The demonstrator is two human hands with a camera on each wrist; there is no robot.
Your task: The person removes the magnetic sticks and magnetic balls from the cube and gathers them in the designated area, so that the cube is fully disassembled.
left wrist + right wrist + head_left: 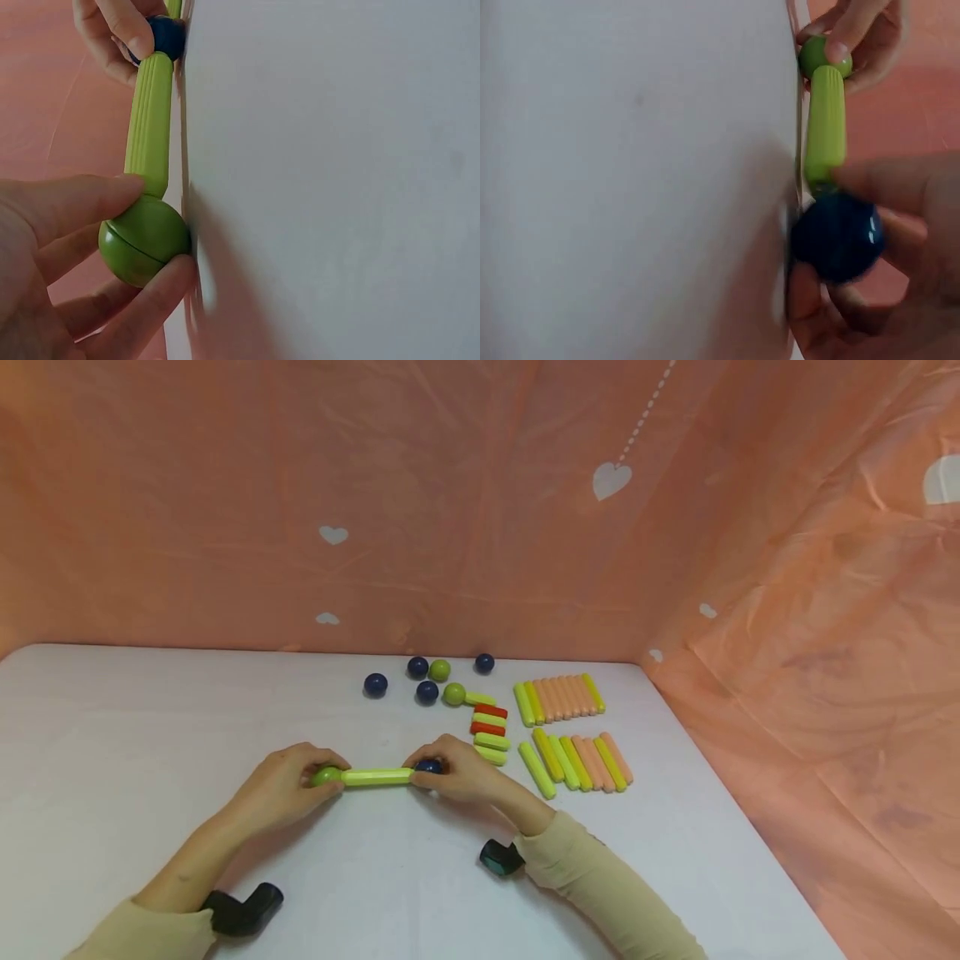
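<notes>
My left hand [279, 787] holds a glossy green ball [142, 244] between thumb and fingers. A ribbed yellow-green toy building stick [377, 777] runs from that ball toward the right. At the stick's other end, my right hand [463, 770] grips a dark blue ball [838, 238], its thumb near the joint. In the right wrist view the stick's tip meets the blue ball or lies just short of it; I cannot tell which. The row of ball, stick and ball lies level, close over the white table [375, 877].
Behind the hands lie several blue balls [376, 685], a loose green ball [439, 670] and a green ball with a short stick [480, 699]. Short red and yellow-green sticks [490, 720] are stacked right of centre. Two rows of long sticks [558, 700] lie farther right. Pink cloth [450, 527] hangs behind.
</notes>
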